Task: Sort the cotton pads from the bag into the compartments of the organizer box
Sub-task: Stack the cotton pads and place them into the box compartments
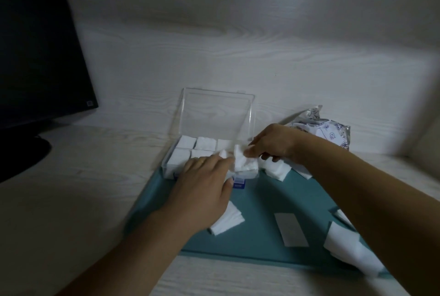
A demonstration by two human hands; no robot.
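My left hand [204, 181] and right hand [271, 145] together pinch a crumpled cotton pad [242, 162] over the organizer box [171, 167], its near-right compartment probably next to fill, with loose pads [228, 220] and bag [326, 129] waiting on the bench [71, 200].

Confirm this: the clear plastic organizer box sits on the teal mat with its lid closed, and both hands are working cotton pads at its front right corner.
Not quite. The head view shows the clear plastic organizer box with its lid open and standing upright; the rest holds.
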